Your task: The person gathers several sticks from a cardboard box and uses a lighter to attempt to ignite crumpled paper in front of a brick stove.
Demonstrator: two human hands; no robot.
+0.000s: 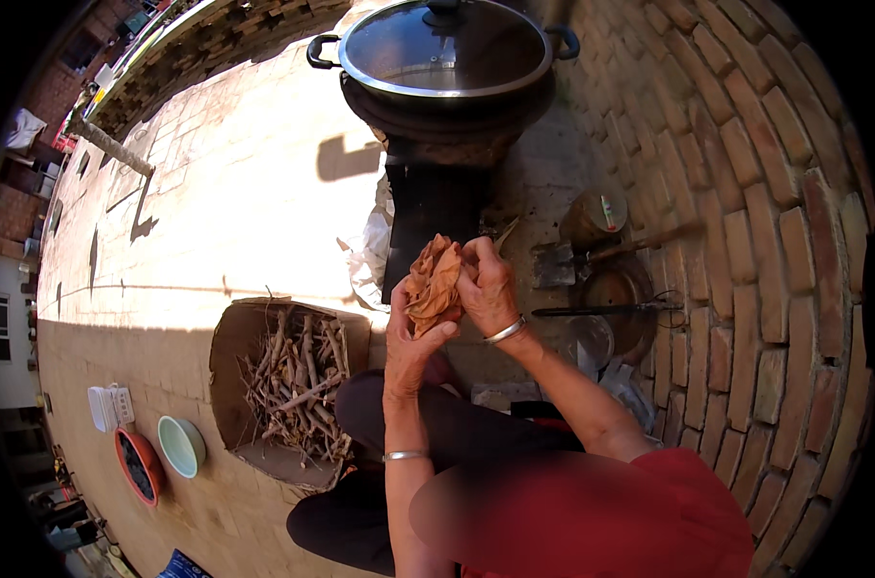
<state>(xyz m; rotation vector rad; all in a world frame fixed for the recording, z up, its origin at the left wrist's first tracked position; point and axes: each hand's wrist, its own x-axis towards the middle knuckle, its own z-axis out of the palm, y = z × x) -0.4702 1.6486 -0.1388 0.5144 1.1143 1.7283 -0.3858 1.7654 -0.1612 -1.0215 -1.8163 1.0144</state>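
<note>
A crumpled reddish-brown bundle (435, 281), looking like dry leaves, is held between my two hands in front of the stove (437, 207). My left hand (406, 349) curls around its left side and underside. On its right, my right hand (492, 289) grips it with bent fingers, some of them out of sight. Beyond the hands, a wide black pan (445, 94) with two handles sits on the stove under a glass lid (442, 50). To the left of my knees stands a cardboard box (227, 400) full of broken sticks (303, 371).
A brick wall (746, 289) rises close on the right. Along it lie a small shovel (555, 265), a dark rod (592, 310) and a round bin (594, 214). White plastic (368, 255) lies beside the stove. Farther left stand a green basin (181, 446) and a red basin (126, 453).
</note>
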